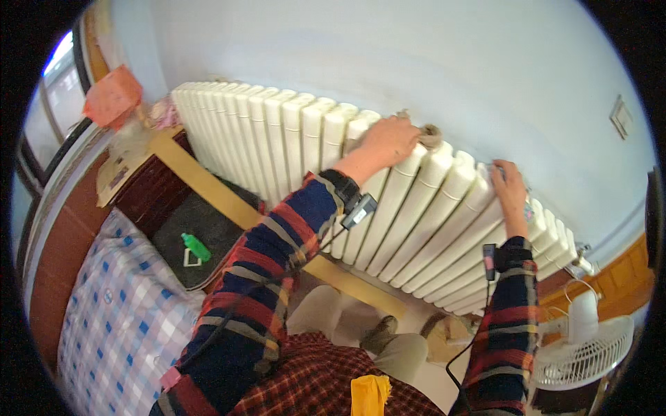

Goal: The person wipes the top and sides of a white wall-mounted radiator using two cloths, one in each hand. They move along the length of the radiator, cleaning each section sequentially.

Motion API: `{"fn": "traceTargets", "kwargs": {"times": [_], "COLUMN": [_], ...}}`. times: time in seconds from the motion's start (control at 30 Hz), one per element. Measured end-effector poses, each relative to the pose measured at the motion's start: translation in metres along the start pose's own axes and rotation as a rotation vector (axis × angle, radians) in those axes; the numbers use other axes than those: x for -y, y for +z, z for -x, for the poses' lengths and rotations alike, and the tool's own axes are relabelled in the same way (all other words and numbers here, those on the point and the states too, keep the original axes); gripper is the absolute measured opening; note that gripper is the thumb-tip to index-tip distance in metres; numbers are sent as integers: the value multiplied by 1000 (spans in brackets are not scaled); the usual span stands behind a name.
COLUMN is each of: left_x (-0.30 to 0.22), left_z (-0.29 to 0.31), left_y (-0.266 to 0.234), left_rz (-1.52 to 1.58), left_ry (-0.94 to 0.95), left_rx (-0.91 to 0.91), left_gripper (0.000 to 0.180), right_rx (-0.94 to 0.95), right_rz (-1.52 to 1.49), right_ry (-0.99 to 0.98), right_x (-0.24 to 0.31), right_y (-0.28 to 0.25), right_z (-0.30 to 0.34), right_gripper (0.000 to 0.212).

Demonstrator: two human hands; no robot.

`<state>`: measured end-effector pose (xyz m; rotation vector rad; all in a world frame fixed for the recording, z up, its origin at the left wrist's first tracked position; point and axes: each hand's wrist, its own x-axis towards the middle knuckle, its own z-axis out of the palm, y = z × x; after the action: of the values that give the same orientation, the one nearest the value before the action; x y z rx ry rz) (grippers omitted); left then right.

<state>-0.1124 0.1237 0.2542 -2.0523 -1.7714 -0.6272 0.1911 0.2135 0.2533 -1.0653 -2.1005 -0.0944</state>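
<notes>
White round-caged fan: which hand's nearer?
Right. The right hand is at the top of the white ribbed radiator, up-left of the fan; the left hand is farther left along it.

We can read no words or numbers; the pale label (360, 216) on the black left-wrist device (369, 203) is too small.

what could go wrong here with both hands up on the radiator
The bunched grey-brown cloth by the left hand might slip behind the radiator if nudged.

The right hand curls over the top edge close to the wall, so its fingers might get scraped.

The looping black cable beside the right sleeve could snag.
</notes>
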Motion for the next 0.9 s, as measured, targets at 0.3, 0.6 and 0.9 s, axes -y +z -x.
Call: {"fn": "traceTargets", "kwargs": {"times": [0.3, 0.6, 0.9], "left_x": [5, -6, 43], "left_z": [10, -4, 52], "left_y": [-6, -3, -52], "left_rz": [50, -107, 17], "left_ry": [26, 85, -226], "left_rx": [-49, -84, -116], "left_gripper": [26, 16, 23], "right_rx": [14, -16, -82], "right_rz": [-81, -10, 47], "right_ry": [102, 140, 143], "right_x": [-13, -11, 9], "right_y": [1, 2, -4], "right_z": [-4, -5, 4], "right_gripper": [35, 37, 31]}}
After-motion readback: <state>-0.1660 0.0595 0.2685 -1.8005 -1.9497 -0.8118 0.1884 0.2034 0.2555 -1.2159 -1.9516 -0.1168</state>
